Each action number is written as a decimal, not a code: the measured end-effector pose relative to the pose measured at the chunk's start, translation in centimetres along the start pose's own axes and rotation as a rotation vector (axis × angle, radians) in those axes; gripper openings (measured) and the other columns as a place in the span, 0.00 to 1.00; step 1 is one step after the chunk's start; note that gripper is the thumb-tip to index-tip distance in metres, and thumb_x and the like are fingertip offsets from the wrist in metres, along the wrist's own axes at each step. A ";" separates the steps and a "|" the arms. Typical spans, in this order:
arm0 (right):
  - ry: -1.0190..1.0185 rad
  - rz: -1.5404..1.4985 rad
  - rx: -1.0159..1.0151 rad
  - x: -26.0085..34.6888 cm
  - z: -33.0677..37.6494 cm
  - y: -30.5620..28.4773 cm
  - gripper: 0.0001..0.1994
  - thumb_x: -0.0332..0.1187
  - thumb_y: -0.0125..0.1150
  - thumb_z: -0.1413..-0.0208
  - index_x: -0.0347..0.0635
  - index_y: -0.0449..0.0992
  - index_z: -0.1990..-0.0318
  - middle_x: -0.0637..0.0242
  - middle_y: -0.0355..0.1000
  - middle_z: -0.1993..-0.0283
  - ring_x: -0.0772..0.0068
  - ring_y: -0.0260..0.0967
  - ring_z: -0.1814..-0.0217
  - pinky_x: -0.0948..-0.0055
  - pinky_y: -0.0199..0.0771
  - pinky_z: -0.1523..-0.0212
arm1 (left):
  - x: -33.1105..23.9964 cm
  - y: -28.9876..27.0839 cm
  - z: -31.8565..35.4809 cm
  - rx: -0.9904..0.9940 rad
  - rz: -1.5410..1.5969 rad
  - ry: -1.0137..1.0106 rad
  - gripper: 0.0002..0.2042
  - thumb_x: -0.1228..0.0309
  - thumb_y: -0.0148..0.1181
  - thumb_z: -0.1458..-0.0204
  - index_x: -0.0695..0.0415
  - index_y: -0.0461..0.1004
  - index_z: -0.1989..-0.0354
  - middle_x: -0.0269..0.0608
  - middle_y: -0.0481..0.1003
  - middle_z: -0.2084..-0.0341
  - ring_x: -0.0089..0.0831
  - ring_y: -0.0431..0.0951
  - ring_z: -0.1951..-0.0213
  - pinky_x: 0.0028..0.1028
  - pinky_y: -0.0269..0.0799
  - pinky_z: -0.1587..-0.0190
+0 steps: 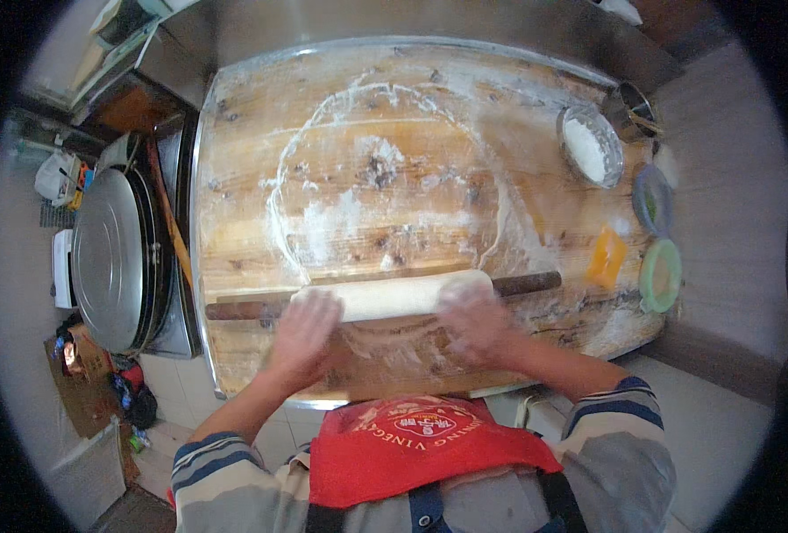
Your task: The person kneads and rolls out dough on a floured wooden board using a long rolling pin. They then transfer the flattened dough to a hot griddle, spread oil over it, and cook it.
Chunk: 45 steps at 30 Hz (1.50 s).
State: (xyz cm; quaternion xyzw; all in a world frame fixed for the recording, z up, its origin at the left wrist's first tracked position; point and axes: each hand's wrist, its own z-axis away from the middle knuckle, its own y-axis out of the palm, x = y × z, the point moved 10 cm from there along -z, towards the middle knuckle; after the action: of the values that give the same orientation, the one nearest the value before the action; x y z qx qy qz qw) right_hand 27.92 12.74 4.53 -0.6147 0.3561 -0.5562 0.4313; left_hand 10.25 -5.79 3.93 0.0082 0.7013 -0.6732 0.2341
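A pale sheet of dough (385,297) is wound around a long dark rolling pin (527,283), whose bare ends stick out on both sides. The roll lies crosswise on a floured wooden board (243,213), close to me. Near its left end, my left hand (310,322) rests on top with the fingers stretched over the dough. My right hand (476,322) lies on the right end, dusted with flour and blurred, so its finger shape is unclear. Beyond the roll, a flour outline (280,178) curves in a wide ring on the board.
At the back right are a bowl of flour (589,149) and a metal pot (631,112). An orange packet (605,258), a clear tub (652,201) and a green-rimmed bowl (660,275) sit along the right edge. Large round pans (110,258) and a wooden stick (170,213) stand left of the board.
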 end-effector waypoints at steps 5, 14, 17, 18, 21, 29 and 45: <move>0.490 -0.048 0.215 -10.9 9.2 0.8 0.27 0.38 0.73 0.61 0.41 0.76 0.50 0.50 0.75 0.53 0.43 0.72 0.49 0.46 0.71 0.47 | 7.4 -0.2 6.0 0.143 -0.015 -0.290 0.33 0.67 0.74 0.65 0.59 0.71 0.45 0.52 0.73 0.52 0.54 0.71 0.47 0.50 0.63 0.42; 0.629 -0.163 0.216 -9.8 11.0 4.0 0.19 0.44 0.73 0.59 0.45 0.80 0.61 0.54 0.78 0.64 0.45 0.77 0.59 0.47 0.76 0.57 | 11.4 -5.7 1.2 -0.295 -0.338 -0.226 0.33 0.69 0.72 0.58 0.57 0.69 0.39 0.55 0.68 0.41 0.55 0.63 0.36 0.49 0.58 0.34; 0.810 -0.224 0.025 -12.5 10.3 3.2 0.21 0.47 0.75 0.58 0.45 0.80 0.60 0.55 0.79 0.63 0.47 0.78 0.59 0.50 0.76 0.56 | 23.3 -3.1 1.5 -0.487 -0.398 -0.530 0.36 0.56 0.62 0.43 0.62 0.58 0.30 0.60 0.55 0.30 0.58 0.52 0.28 0.50 0.46 0.28; 0.882 -0.255 -0.057 -12.9 9.3 1.4 0.22 0.48 0.75 0.58 0.45 0.80 0.59 0.55 0.79 0.63 0.47 0.78 0.59 0.51 0.77 0.55 | 25.1 -1.1 -0.3 -0.321 -0.307 -0.717 0.39 0.49 0.55 0.40 0.65 0.53 0.28 0.60 0.51 0.28 0.57 0.48 0.27 0.50 0.42 0.27; 0.988 -0.177 -0.252 -17.4 8.7 -0.3 0.24 0.48 0.77 0.58 0.43 0.79 0.58 0.55 0.79 0.61 0.48 0.78 0.59 0.52 0.77 0.55 | 23.2 3.3 -9.3 -0.251 -0.182 -0.804 0.46 0.39 0.46 0.39 0.68 0.45 0.26 0.59 0.43 0.25 0.53 0.39 0.24 0.46 0.30 0.25; 1.156 -0.269 -0.624 -22.9 10.1 -1.1 0.23 0.43 0.79 0.57 0.36 0.77 0.61 0.56 0.75 0.67 0.56 0.73 0.65 0.56 0.73 0.59 | -15.1 11.8 -30.1 -0.133 0.234 0.246 0.41 0.50 0.65 0.50 0.62 0.59 0.32 0.57 0.57 0.31 0.52 0.52 0.27 0.52 0.43 0.27; 1.100 -0.690 -0.766 -22.0 10.7 -1.6 0.24 0.42 0.77 0.54 0.36 0.76 0.55 0.64 0.78 0.63 0.66 0.74 0.64 0.63 0.75 0.60 | -4.9 14.5 -49.0 -0.176 -0.131 0.024 0.47 0.35 0.48 0.43 0.61 0.48 0.26 0.55 0.45 0.25 0.53 0.42 0.25 0.56 0.30 0.26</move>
State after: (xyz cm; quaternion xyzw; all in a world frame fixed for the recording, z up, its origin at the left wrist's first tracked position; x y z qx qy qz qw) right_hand 35.62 34.95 -2.39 -0.4319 0.4759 -0.7238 -0.2511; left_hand 3.85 43.48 -8.86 -0.0503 0.7596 -0.6226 0.1811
